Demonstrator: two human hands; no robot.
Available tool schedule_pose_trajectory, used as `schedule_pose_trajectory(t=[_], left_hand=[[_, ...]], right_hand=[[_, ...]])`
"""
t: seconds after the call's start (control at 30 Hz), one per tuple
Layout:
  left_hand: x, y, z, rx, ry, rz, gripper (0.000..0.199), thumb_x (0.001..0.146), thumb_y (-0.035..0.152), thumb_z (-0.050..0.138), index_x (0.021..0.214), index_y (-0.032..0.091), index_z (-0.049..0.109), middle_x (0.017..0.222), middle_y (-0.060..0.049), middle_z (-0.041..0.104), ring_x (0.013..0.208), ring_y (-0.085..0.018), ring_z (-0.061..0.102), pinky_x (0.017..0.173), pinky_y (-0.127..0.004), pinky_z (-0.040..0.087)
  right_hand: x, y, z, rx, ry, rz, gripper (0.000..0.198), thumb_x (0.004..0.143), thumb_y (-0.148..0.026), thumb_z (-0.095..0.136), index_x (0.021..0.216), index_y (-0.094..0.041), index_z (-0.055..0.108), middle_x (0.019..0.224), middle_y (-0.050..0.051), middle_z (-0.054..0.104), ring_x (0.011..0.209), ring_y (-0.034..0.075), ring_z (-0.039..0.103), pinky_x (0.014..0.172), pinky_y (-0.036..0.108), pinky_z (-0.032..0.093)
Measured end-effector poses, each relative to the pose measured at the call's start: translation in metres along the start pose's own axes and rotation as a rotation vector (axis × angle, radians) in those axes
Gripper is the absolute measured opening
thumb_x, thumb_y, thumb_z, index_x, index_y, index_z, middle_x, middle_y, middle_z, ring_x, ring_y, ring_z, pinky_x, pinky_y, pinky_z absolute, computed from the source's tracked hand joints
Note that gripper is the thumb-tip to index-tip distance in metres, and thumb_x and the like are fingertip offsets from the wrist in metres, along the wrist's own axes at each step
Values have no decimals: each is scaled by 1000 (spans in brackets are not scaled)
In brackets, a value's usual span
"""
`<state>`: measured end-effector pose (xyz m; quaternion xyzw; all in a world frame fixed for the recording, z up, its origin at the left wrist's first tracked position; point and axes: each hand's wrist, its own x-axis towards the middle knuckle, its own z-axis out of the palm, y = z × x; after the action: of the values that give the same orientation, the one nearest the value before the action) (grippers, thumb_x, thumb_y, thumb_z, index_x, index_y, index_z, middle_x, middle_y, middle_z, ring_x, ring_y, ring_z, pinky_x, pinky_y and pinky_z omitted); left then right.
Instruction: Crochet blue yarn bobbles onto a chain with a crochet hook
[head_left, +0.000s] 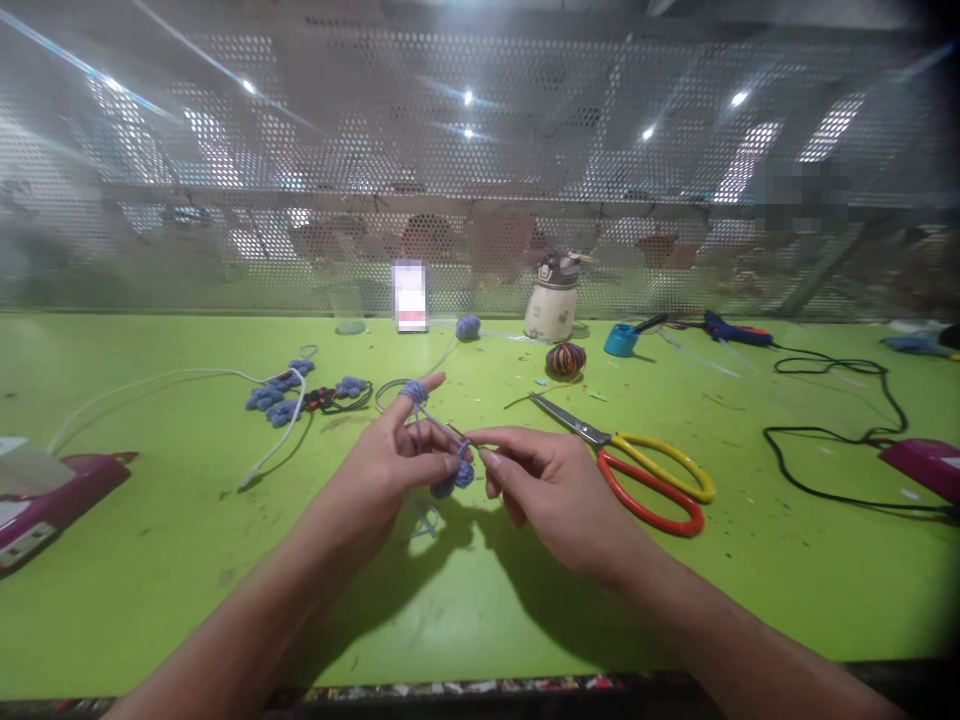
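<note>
My left hand (405, 445) pinches a small blue-purple crochet piece (465, 473) between thumb and fingers. Strands of the same yarn (415, 392) wrap around its raised index finger, and a loose tail (425, 522) hangs below. Closed around a thin crochet hook (454, 429), my right hand (532, 480) meets the work from the right. Most of the hook is hidden by the fingers. A yarn strand runs back from the left hand toward a blue-purple yarn ball (468, 327).
Large scissors (652, 470) lie right of my right hand. Finished crochet pieces (281, 393) and a white cable (225, 373) are at left. Behind stand a phone (410, 300), a jug (553, 300) and a multicoloured yarn ball (565, 359). A glue gun (735, 330) and power strips (67, 500) lie toward the sides.
</note>
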<state>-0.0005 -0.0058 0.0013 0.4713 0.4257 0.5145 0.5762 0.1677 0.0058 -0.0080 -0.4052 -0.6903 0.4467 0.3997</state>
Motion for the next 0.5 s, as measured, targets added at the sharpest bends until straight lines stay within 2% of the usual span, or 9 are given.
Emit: schedule_pose_trajectory(t=[0.3,0.5], left_hand=[[1,0,1,-65,83,24,82,71,19,76,142,11,38,69,0,65,69,-16,60,68,-28,43],[6,-7,-2,36,56,70,99,61,12,81,147,11,31,67,-1,67,60,-17,59,58,-29,44]], right_hand=[[-1,0,1,-28,-18,-18,30,89,-11,53,111,-15,74,60,-2,53,46,8,41,45,22,36],[-2,1,1,-44,-15,-30,29,89,-12,53,109,-16,74,60,-2,54,46,8,41,47,23,37]])
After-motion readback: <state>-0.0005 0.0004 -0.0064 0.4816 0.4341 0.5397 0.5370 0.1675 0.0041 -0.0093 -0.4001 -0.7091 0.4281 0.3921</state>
